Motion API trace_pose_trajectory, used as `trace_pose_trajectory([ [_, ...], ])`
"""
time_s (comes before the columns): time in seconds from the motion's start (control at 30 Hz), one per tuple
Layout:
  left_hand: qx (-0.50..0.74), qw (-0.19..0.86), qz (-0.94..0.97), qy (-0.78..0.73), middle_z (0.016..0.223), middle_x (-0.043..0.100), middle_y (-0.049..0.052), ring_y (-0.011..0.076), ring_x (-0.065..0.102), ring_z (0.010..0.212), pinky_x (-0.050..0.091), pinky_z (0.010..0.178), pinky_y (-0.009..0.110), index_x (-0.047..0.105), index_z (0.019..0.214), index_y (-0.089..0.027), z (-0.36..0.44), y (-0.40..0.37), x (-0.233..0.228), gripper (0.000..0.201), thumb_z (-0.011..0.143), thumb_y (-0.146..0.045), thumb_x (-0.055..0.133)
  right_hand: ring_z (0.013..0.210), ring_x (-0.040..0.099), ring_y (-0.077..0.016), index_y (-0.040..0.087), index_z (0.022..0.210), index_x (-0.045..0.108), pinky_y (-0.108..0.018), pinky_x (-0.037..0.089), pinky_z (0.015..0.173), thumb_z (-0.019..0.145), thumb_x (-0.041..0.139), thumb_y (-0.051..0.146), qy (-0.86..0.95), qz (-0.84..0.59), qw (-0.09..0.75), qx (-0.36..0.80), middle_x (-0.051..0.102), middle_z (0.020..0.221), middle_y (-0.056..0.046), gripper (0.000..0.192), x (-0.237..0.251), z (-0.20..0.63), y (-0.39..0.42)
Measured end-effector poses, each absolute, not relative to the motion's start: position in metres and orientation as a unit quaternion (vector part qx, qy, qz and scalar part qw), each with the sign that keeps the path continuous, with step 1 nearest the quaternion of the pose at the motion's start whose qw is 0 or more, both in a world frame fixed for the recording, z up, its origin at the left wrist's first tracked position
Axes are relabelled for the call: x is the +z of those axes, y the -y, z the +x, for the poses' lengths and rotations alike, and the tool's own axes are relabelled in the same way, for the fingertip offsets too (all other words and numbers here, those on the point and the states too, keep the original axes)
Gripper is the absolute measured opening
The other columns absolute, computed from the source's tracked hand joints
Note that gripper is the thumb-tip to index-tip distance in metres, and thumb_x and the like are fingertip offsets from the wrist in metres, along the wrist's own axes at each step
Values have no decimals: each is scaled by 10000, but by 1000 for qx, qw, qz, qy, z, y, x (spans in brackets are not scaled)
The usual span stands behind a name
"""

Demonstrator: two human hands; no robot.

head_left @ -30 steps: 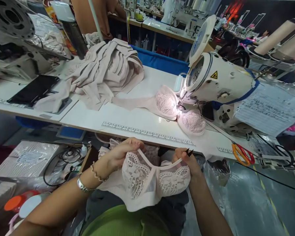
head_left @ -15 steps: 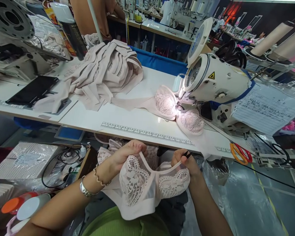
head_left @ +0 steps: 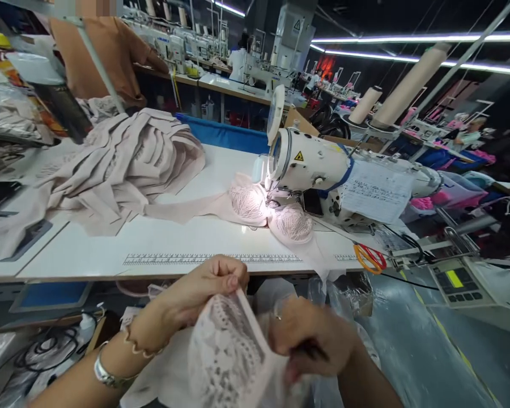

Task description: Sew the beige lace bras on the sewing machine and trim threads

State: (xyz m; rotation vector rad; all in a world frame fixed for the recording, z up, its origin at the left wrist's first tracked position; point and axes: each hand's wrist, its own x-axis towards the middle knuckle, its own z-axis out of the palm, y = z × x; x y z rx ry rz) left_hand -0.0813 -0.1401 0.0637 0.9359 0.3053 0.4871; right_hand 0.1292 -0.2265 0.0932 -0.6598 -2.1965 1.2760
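Note:
A pale pink lace bra point(head_left: 225, 351) is held up in front of my lap, one cup facing me. My left hand point(head_left: 212, 286) pinches the narrow top edge of that cup between thumb and fingers. Smeared by motion, my right hand point(head_left: 312, 337) is curled at the middle of the bra, hiding most of the other cup. A small dark tool point(head_left: 313, 348) shows in its curled fingers, too blurred to name closely. Beyond my hands, a second lace bra point(head_left: 249, 203) lies under the lit needle of a sewing machine point(head_left: 310, 158).
A heap of pale fabric bra pieces point(head_left: 131, 164) covers the table's left part. Orange-and-red-handled scissors point(head_left: 369, 259) lie near the front edge at right. A spray can point(head_left: 59, 96) stands at back left. Past the table, a person in brown point(head_left: 93, 56) sits at work.
My right hand has moved inward from the far cup's top edge to the middle of the bra. My left hand keeps its pinch. The view has swung right and upward.

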Motion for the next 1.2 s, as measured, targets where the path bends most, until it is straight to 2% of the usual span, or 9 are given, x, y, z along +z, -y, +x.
trace_pose_trajectory([
  [0.13,395,568,667,-276,832,643,24,160,598,793,515,764,264,666,910,-203,-85,143,92,196,809,-315,790,513,403,-136,247,588,412,-291,324,524,980,448,622,715,-328,368,496,381,562,24,544,112,153,246],
  [0.2,435,431,739,-280,855,681,35,167,635,816,523,747,249,687,904,-221,-86,159,96,39,914,-244,656,533,380,-132,230,588,429,-294,299,533,977,489,603,696,-411,387,443,365,592,29,542,113,157,251],
  [0.4,364,337,837,-234,978,723,64,173,718,838,566,747,224,680,1140,-229,-72,200,49,194,964,-280,616,579,422,-112,200,671,508,-257,307,560,972,573,381,675,-542,350,359,443,608,44,357,79,132,252],
  [0.63,351,344,824,-282,870,650,17,150,654,739,507,658,214,640,955,-227,-68,189,20,46,930,-205,609,644,493,-124,198,723,526,-240,374,605,929,491,134,708,-531,344,314,503,686,23,218,55,114,253],
  [0.73,344,346,826,-281,817,608,10,142,600,676,484,628,218,603,871,-218,-71,186,26,91,921,-169,545,650,522,-130,192,811,634,-244,419,605,917,538,126,735,-521,366,236,544,739,6,158,48,115,253],
  [0.87,362,352,798,-328,771,576,16,162,573,675,479,630,233,588,837,-219,-75,191,34,130,947,-218,520,758,580,-162,224,993,723,-282,499,655,937,600,136,733,-537,418,22,661,990,-71,161,32,119,253],
  [1.0,358,396,771,-347,773,605,27,182,594,722,484,658,245,638,836,-224,-77,201,32,141,948,-291,584,900,584,-205,199,894,702,-319,500,679,931,472,31,769,-525,350,-98,653,1317,-114,287,19,121,252],
  [1.1,364,396,770,-343,822,647,46,193,611,767,489,680,250,687,902,-229,-82,200,26,112,940,-290,601,836,569,-200,182,870,682,-312,440,622,929,453,31,785,-516,329,-98,726,1160,-113,280,21,122,252],
  [1.2,351,434,764,-325,788,631,40,182,601,731,467,647,242,690,854,-218,-92,189,27,160,940,-335,622,722,546,-179,195,762,658,-311,435,641,976,531,220,791,-502,343,72,705,816,-64,250,34,129,254],
])
